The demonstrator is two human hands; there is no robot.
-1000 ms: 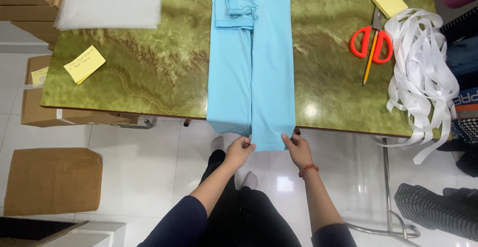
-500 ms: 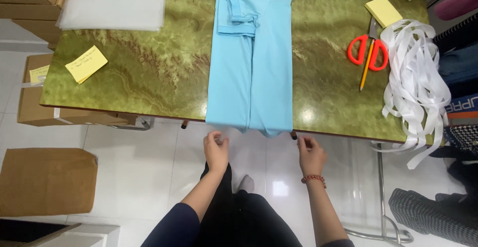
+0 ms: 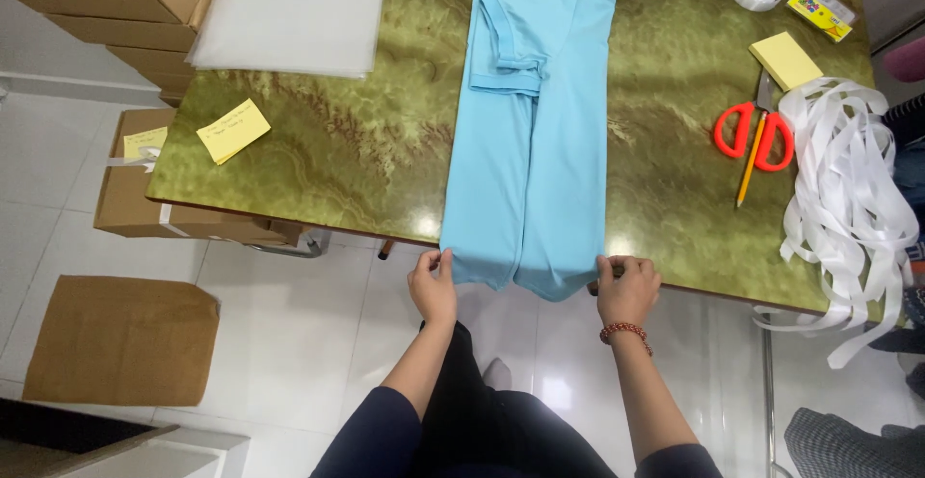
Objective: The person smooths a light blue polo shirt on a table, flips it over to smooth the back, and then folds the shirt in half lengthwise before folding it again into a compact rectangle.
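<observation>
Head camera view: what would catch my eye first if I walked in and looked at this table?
First the light blue shirt, folded into a long strip down the middle of the green marbled table, its hem hanging over the near edge. The left hand and right hand each pinch a bottom corner. Next, the red-handled scissors on the right, beside a heap of white ribbon.

Folded light-blue polo shirt (image 3: 530, 141) on green marbled table (image 3: 347, 150), hem pinched by left hand (image 3: 434, 290) and right hand (image 3: 627, 290); red-handled scissors (image 3: 754, 137), white ribbon heap (image 3: 848, 189) alongside
</observation>
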